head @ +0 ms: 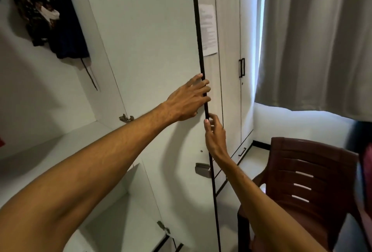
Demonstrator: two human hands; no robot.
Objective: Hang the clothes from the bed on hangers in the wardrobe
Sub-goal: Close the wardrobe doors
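Both hands hold the open wardrobe door (145,50) by its black edge: left hand (187,99) fingers (203,88) hooked round it, right hand (215,133) pinching just below, probably to swing it. Inside the wardrobe (30,101), dark clothes (50,20) hang top left; the bed is out of view.

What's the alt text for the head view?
Two bare hands hold the dark edge of an open white wardrobe door: the left hand grips it higher up, and the right hand pinches it just below. Inside, at upper left, hang dark patterned clothes; a brown plastic chair and a grey curtain are on the right.
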